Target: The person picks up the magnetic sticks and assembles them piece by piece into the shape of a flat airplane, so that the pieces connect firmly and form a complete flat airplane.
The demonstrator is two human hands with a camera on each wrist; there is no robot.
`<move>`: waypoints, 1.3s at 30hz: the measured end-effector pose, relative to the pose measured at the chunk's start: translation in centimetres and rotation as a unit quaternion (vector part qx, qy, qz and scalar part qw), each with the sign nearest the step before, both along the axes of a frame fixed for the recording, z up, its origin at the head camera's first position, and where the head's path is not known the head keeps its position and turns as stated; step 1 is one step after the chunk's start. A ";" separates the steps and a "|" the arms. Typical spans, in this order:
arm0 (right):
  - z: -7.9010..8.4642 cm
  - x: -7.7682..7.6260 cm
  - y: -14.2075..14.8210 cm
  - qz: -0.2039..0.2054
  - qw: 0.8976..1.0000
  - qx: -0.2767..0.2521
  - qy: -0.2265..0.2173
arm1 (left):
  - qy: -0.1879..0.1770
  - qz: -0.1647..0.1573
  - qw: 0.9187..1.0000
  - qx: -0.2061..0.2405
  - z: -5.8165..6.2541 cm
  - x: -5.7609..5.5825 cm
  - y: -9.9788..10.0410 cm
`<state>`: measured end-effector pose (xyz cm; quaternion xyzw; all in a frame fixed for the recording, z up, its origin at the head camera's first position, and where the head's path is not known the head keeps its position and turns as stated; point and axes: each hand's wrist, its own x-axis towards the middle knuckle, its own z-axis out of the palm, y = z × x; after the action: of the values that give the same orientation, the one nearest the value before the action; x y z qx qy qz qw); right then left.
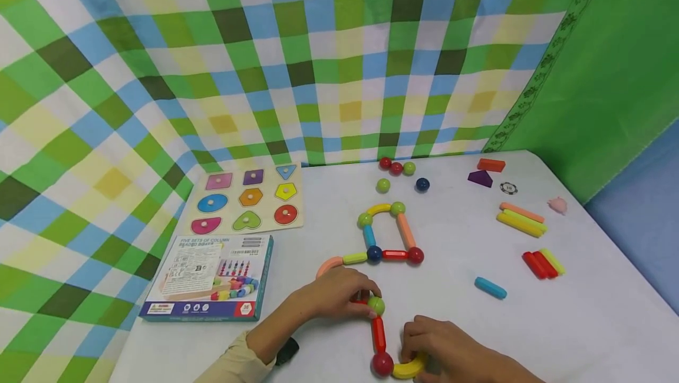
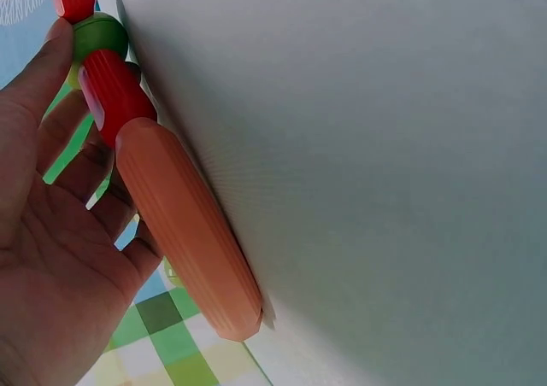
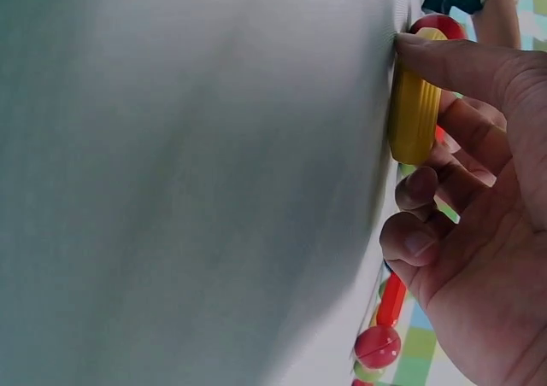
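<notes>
My left hand (image 1: 339, 293) pinches a green ball (image 1: 376, 305) between thumb and fingers. From that ball a red rod (image 1: 379, 336) runs toward me to a large red ball (image 1: 382, 364). A curved yellow rod (image 1: 407, 369) joins the red ball on its right, and my right hand (image 1: 451, 349) pinches it between thumb and fingers. In the left wrist view, a second red rod (image 2: 115, 96) leads from the green ball to a salmon rod (image 2: 190, 232) beside the palm. Beyond my hands lies a linked loop of rods and balls, with a blue ball (image 1: 374, 253) at one corner.
Loose balls, one dark blue (image 1: 422, 185), lie at the table's back. On the right are a blue rod (image 1: 490, 287), red rods (image 1: 540, 265) and yellow rods (image 1: 521, 224). A boxed toy set (image 1: 212, 277) and a shape puzzle board (image 1: 267, 218) are at left.
</notes>
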<state>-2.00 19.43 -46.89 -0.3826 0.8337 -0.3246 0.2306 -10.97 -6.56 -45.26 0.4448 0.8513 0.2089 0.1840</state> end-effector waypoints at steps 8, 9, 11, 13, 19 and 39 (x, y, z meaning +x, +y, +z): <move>1.2 -2.1 1.5 -0.046 0.998 -0.026 0.018 | -0.002 0.001 1.000 -0.005 0.0 -0.1 0.0; 1.3 -3.0 2.0 -0.066 0.996 -0.050 0.030 | -0.002 0.000 1.000 -0.005 0.0 0.0 0.0; 1.6 -5.6 3.0 -0.121 0.986 -0.101 0.044 | -0.002 0.001 1.000 -0.004 -0.1 -0.1 -0.1; 1.8 -8.8 4.0 -0.184 0.970 -0.148 0.064 | -0.002 0.002 1.000 -0.004 -0.1 0.0 -0.2; 1.8 -19.0 6.1 -0.350 0.917 -0.144 0.130 | -0.006 0.002 1.000 -0.004 -0.1 0.0 -0.2; -0.7 -27.6 6.3 -0.375 0.920 0.084 0.076 | -0.015 0.002 1.000 -0.013 -0.7 0.2 -0.4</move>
<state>-29.63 25.76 -47.62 -0.0445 0.9552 -0.2866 0.0592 -10.79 -6.92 -45.97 0.4372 0.8521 0.2048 0.2020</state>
